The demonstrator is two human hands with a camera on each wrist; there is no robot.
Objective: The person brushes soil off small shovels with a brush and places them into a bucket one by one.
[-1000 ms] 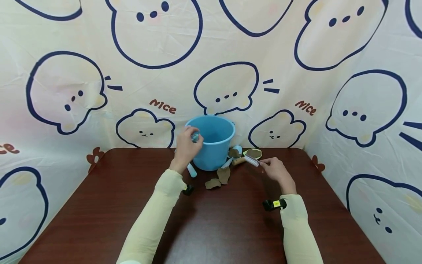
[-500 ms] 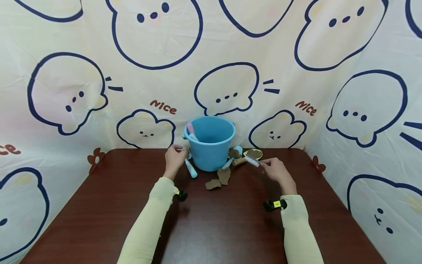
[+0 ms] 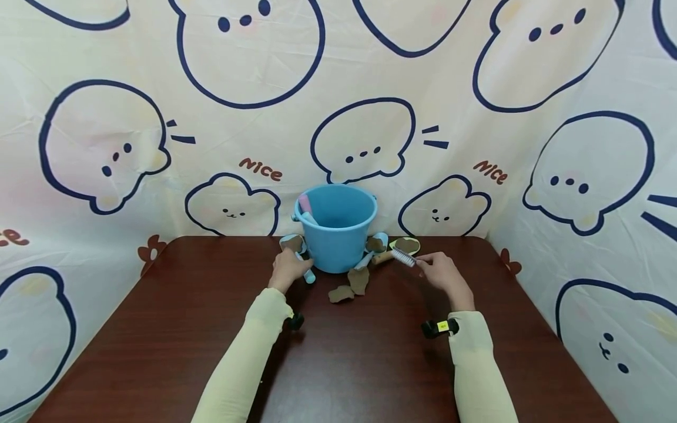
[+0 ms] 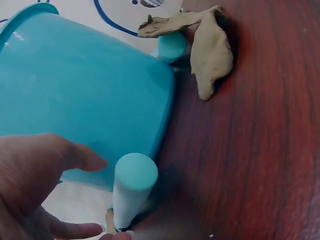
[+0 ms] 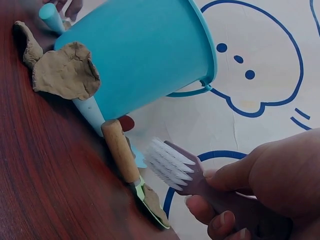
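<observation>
My left hand (image 3: 288,271) is low at the left foot of the blue bucket (image 3: 338,249), beside a small light-blue-handled shovel (image 3: 309,276). In the left wrist view, its thumb stands apart from the shovel handle (image 4: 135,177), while the fingertips lie near the handle's far side. Brown clay covers the shovel's head (image 3: 292,242). On the right, my right hand (image 3: 446,276) holds a brush (image 5: 172,165) by its purplish handle, white bristles pointing left. Inside the bucket leans a tool with a pink and light-blue handle (image 3: 305,207).
Two flat brown clay pieces (image 3: 358,281) lie before the bucket. To its right are another light-blue shovel (image 3: 366,260) and a wooden-handled green trowel (image 3: 383,257), both bearing clay. A printed cloth (image 3: 233,135) hangs behind the dark wooden table (image 3: 359,358).
The pink and light-blue tool has left my left hand and leans in the bucket. That hand moved left, then down beside the shovel handle. My right hand keeps still with the brush.
</observation>
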